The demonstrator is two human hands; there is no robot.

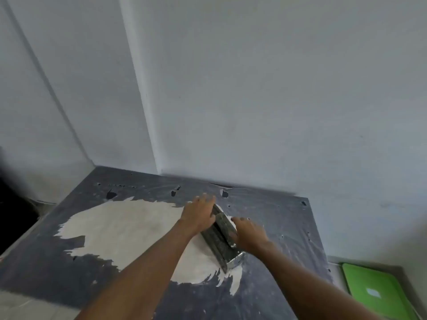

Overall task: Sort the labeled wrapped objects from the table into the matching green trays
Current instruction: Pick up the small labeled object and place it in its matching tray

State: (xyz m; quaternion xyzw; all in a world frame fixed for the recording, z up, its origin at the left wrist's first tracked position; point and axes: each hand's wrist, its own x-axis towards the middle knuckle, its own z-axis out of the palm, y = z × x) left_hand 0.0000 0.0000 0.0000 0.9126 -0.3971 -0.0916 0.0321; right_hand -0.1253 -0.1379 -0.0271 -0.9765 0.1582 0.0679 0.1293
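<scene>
Both hands clasp one dark wrapped object [220, 239]: left hand [200, 213] at its far end, right hand [249, 234] alongside, mid-counter [277, 218]. Green tray [379, 294] beyond counter's right edge.

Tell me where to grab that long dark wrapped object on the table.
The long dark wrapped object lies flat and narrow, running away from you. Probably best to pinch across its long sides near the middle, from above, as the left hand and right hand flank it now.
</scene>
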